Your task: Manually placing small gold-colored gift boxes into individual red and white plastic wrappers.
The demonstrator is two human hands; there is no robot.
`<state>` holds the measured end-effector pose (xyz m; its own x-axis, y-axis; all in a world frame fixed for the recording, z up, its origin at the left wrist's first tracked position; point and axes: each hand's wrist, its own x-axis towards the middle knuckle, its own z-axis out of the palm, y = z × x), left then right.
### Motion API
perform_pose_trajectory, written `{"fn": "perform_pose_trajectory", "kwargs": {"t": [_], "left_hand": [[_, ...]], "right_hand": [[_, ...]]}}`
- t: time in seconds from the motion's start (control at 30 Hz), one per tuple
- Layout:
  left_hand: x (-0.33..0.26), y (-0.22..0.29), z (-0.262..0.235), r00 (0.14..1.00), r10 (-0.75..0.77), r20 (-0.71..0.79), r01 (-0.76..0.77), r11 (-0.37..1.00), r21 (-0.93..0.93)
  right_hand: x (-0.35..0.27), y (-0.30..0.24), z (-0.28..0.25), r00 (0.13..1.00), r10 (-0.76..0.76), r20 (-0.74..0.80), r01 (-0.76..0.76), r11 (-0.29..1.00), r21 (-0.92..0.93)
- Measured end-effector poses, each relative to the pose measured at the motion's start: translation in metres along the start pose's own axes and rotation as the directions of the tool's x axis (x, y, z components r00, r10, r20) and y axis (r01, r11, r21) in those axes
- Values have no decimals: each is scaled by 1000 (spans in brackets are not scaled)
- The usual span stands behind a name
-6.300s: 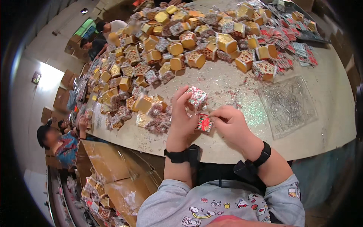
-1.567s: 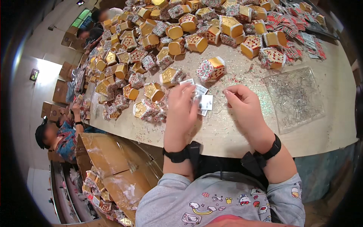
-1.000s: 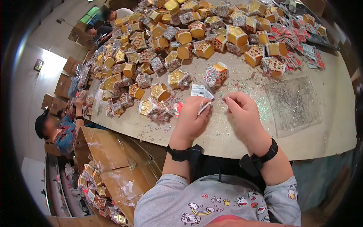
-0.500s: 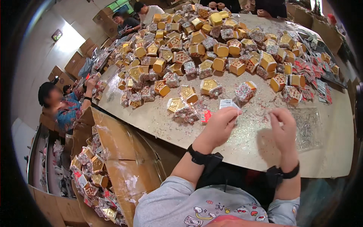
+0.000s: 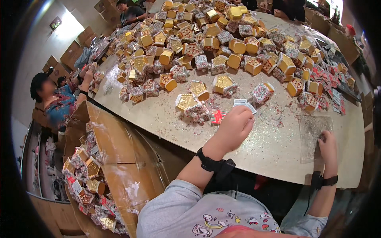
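My left hand (image 5: 236, 126) is closed, with several small paper tags sticking out around it: white tags (image 5: 240, 102) beyond the fingers and a red striped tag (image 5: 217, 116) at its left. Just past the white tags lies a house-shaped ornament (image 5: 262, 93) with a speckled, sugar-like coating. To the left sit more gold-based house ornaments (image 5: 189, 104). At the right, my right hand (image 5: 328, 147) has its fingers bent together over a flat clear plastic bag (image 5: 308, 148) of thin dark strands. What lies between those fingertips is too small to make out.
A large heap of gold and speckled house ornaments (image 5: 210, 43) covers the far table (image 5: 274, 158). Red and white tags (image 5: 327, 81) lie at the right. A cardboard box (image 5: 119, 158) of ornaments stands at the lower left. A person (image 5: 59, 99) works at the left; others are behind the heap.
My right hand has moved right, away from my left hand and onto the plastic bag. My left hand stays near the tags, and more of the white tags now shows.
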<state>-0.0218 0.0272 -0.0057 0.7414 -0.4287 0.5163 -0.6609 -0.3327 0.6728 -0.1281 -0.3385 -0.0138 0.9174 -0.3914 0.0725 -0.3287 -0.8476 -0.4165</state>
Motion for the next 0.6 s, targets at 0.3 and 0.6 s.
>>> {"fn": "perform_pose_trajectory", "kwargs": {"t": [0.3,0.6], "left_hand": [[-5,-13,5,871,-488,55,425,692,-584],[-6,-20,8,873,-486,39,369,608,-703]], "right_hand": [[13,28,-4,983,-87,-160,99,993,65],[18,61,-15,982,-98,-159,105,994,33]]}}
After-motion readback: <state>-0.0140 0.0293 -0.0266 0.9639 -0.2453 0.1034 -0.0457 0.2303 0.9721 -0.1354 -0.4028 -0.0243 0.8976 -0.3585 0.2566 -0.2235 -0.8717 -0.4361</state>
